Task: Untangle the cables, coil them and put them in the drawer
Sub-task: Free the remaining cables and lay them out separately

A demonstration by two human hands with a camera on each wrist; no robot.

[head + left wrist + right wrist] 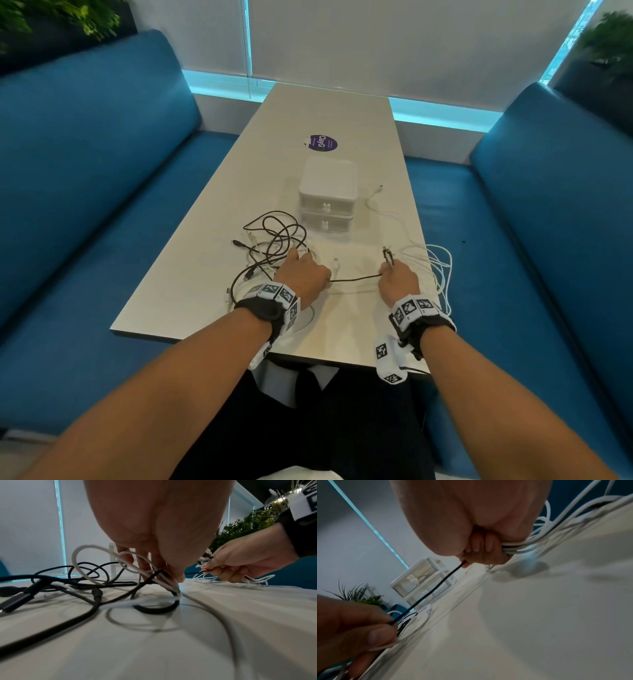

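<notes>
The drawer unit [327,200], a small white two-tier box with both drawers closed, stood on the bench [212,301] and serves here as the reference point.

Nearer the person than the unit and to its left lay the tangle [270,246], black and white leads looped through one another. The left hand [303,274] rested at the near right edge of this heap, fingers curled around a black cable [356,278] and pinching white loops with it. The right hand [399,277], nearer the person than the unit and to its right, was clenched on the same black cable, whose plug end stood up above the fingers, and on a bundle of white cables [438,270] that trailed over the bench edge to the right of the hand. The black cable ran nearly straight between the two hands.

Assessment: the cables appeared light, limp and thin, with no stiffness to hold a shape; loops would likely sag and catch on each other. The jackets looked smooth and could slip through a loose pinch. The plugs are the rigid points and probably the parts that snag. The soundest hold is judged to be on the cord just behind a plug, feeding that end back through the loops rather than hauling on the middle, which could tighten a knot.
</notes>
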